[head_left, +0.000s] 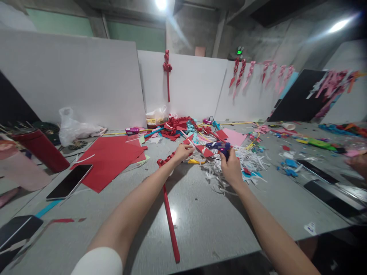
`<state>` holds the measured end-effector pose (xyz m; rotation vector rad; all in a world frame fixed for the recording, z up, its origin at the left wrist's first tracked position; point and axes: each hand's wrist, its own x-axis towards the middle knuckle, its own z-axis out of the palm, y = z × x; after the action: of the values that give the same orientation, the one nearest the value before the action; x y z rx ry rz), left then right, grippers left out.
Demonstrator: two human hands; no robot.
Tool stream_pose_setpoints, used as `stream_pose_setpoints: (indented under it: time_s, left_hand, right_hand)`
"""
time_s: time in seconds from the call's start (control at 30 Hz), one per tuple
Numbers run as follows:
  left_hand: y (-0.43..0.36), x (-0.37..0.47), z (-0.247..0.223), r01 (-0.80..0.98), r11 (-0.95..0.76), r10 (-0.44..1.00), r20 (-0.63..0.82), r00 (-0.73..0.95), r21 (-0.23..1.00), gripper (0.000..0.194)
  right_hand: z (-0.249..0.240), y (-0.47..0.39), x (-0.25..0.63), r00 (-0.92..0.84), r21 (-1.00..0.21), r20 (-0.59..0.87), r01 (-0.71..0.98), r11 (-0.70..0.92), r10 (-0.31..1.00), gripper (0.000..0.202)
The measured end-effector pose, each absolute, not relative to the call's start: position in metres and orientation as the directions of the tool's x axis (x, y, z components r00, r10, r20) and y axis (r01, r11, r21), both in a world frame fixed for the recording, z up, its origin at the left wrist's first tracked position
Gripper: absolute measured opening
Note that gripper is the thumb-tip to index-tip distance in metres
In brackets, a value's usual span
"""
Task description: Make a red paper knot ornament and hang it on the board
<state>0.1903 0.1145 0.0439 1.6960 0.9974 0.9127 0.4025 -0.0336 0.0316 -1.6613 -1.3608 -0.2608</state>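
Note:
My right hand point(231, 168) is wrapped round the handle of a dark blue hot glue gun point(222, 146), whose nozzle points left toward my other hand. The fingers of my left hand point(182, 152) are pinched together on a thin white strip point(190, 143), just left of the nozzle. Red paper pieces point(205, 151) lie between the two hands. Below my left forearm a long red stick point(171, 225) rests on the table, with red curled paper point(164, 160) at its far end. Something yellow point(196, 161) lies beneath the hands.
Shredded white paper point(223, 175) spreads beside my right hand. Red sheets point(110, 158), a phone point(70, 182) and a red tumbler point(43, 149) are on the left. A tangle of red paper point(172, 128) lies behind. Phones point(318, 171) and another person's hand point(357, 164) are at right.

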Motion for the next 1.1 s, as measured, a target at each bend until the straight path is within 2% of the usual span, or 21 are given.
stream_pose_setpoints:
  time_s: [0.17,0.33,0.47,0.63,0.77,0.83,0.97,1.1]
  left_hand:
    - [0.093,0.201,0.045,0.091,-0.174,0.791,0.083,0.607,0.981,0.057]
    - [0.078,0.213,0.049,0.007,-0.052,0.737,0.034,0.675,0.999,0.056]
    - [0.074,0.226,0.045,0.024,-0.038,0.822,0.018,0.569,0.999,0.046]
    - [0.089,0.224,0.037,0.115,-0.077,0.929,0.030,0.368,0.990,0.043]
    - [0.109,0.204,0.039,0.192,-0.140,0.937,0.067,0.343,0.971,0.037]
    - [0.117,0.194,0.045,0.209,-0.186,0.921,0.096,0.379,0.960,0.037]
    - [0.120,0.181,0.063,0.176,-0.287,0.835,0.156,0.527,0.942,0.040]
    - [0.112,0.177,0.082,0.086,-0.425,0.647,0.236,0.725,0.901,0.045]
  right_hand:
    - [0.029,-0.031,0.403,0.378,-0.537,0.667,0.841,0.062,0.642,0.028]
    - [0.026,-0.030,0.401,0.363,-0.540,0.666,0.838,0.084,0.652,0.026]
    - [0.025,-0.030,0.399,0.358,-0.541,0.672,0.835,0.099,0.649,0.028]
    - [0.029,-0.032,0.405,0.410,-0.570,0.681,0.817,0.087,0.607,0.030]
    - [0.034,-0.036,0.414,0.198,-0.459,0.684,0.865,0.203,0.702,0.029]
    - [0.033,-0.037,0.417,0.100,-0.398,0.671,0.884,0.244,0.734,0.030]
    - [0.028,-0.035,0.420,0.032,-0.330,0.674,0.907,0.262,0.738,0.032]
    - [0.024,-0.033,0.420,0.007,-0.301,0.662,0.919,0.257,0.749,0.031]
